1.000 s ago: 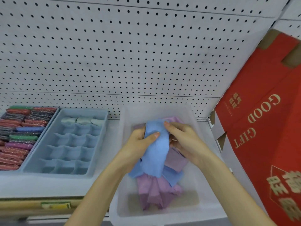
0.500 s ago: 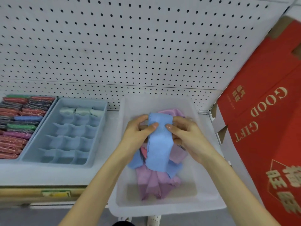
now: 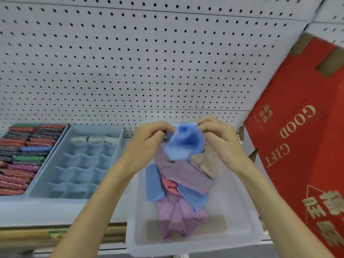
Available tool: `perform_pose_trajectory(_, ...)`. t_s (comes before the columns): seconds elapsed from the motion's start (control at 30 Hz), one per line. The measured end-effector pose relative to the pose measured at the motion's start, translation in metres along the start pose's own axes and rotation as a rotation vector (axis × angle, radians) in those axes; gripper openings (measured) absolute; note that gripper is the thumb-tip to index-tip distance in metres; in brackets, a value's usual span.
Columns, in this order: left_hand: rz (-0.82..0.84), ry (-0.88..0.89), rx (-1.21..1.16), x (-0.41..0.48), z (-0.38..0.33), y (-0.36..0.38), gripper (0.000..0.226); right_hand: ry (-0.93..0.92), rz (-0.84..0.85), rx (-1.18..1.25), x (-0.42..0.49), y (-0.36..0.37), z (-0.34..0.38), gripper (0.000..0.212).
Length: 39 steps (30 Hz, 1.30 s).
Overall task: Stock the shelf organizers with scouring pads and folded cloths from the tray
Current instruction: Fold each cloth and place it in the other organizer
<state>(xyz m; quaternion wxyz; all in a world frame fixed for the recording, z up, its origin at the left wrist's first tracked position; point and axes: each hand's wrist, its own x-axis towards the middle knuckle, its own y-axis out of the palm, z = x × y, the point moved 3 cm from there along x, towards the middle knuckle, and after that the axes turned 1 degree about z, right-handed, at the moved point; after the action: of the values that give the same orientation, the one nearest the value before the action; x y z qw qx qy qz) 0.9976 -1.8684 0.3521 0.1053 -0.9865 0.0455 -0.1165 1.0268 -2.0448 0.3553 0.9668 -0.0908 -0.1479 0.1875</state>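
Over the far end of the clear plastic tray (image 3: 242, 220), both hands hold up one soft blue cloth (image 3: 183, 142). Left grip (image 3: 149, 140) and right grip (image 3: 219, 138) each pinch an upper corner, fingers curled on the fabric. Top edge runs left to right between them. Long axis hangs downward, lower end toward the tray. Cloth is motion-blurred; folds cannot be made out.

Tray sits on the white shelf (image 3: 55, 211), near edge overhanging. Inside lies a loose pile of cloths (image 3: 178, 216): purple, pink, blue, beige, one coral.

Against half a second ago: both grips sit higher and wider apart. Blue cloth then hung as a long strip down over the pile; now it looks shorter and bunched, its lower end above the pile. Coral and beige pieces show more.

Left of the tray: pale blue plastic compartment organizer (image 3: 55, 195), three pale folded cloths (image 3: 95, 139) in its far row. Farther left: glittery scouring pads (image 3: 20, 164), red, green, blue, purple, packed in rows in a second organizer.

Behind: white pegboard (image 3: 149, 62). Right: red cardboard box (image 3: 297, 146), gold lettering "GOOD GIFT", seen turned over, plus gold characters I cannot read. Shelf-edge label (image 3: 57, 233) is too blurred to read.
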Motion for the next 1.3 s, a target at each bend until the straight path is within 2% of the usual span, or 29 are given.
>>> perform_pose_trajectory(0.13,-0.064,0.051,0.024,0.004,-0.008,0.003,0.007,-0.014,-0.074,0.130,-0.002,0.005,0.003,0.014)
perform_pose_trajectory(0.17,-0.063,0.058,0.024,0.006,-0.010,0.005,0.007,0.005,-0.102,0.183,-0.003,0.007,0.003,0.016)
perform_pose_trajectory(0.23,-0.067,0.077,0.034,0.008,-0.014,0.007,0.023,0.055,-0.130,0.285,-0.002,0.010,0.003,0.025)
perform_pose_trajectory(0.33,-0.095,0.088,-0.050,0.011,-0.021,0.006,0.027,0.190,-0.074,0.352,-0.002,0.014,-0.002,0.040)
perform_pose_trajectory(0.47,-0.170,0.079,-0.127,0.012,-0.024,0.004,0.031,0.293,0.064,0.320,-0.007,0.023,-0.008,0.017)
perform_pose_trajectory(0.57,-0.179,-0.169,-0.391,0.005,-0.010,0.012,0.043,0.304,0.036,0.389,-0.006,0.024,-0.012,0.018)
perform_pose_trajectory(0.67,-0.105,-0.439,-0.565,-0.006,0.007,0.029,0.056,0.358,0.054,0.471,-0.007,0.030,-0.018,0.021)
perform_pose_trajectory(0.83,-0.164,-0.682,-0.968,-0.020,0.034,0.040,0.044,0.484,0.148,0.542,-0.016,0.045,-0.033,0.021)
perform_pose_trajectory(0.9,-0.176,-0.717,-1.041,-0.024,0.047,0.044,0.039,0.514,0.177,0.529,-0.021,0.044,-0.037,0.018)
perform_pose_trajectory(0.97,-0.246,-0.736,-1.062,-0.028,0.057,0.048,0.040,0.484,0.154,0.415,-0.025,0.043,-0.043,0.011)
perform_pose_trajectory(1.03,-0.340,-0.729,-1.051,-0.031,0.065,0.052,0.038,0.390,0.023,0.116,-0.029,0.037,-0.057,0.016)
perform_pose_trajectory(1.1,-0.406,-0.679,-0.993,-0.033,0.071,0.055,0.021,0.297,-0.141,-0.122,-0.035,0.028,-0.066,0.027)
perform_pose_trajectory(1.17,-0.419,-0.638,-0.936,-0.035,0.073,0.061,0.022,0.245,-0.141,-0.158,-0.042,0.025,-0.072,0.027)
perform_pose_trajectory(1.3,-0.444,-0.616,-0.835,-0.041,0.073,0.072,0.020,0.374,-0.014,-0.040,-0.051,0.032,-0.088,0.021)
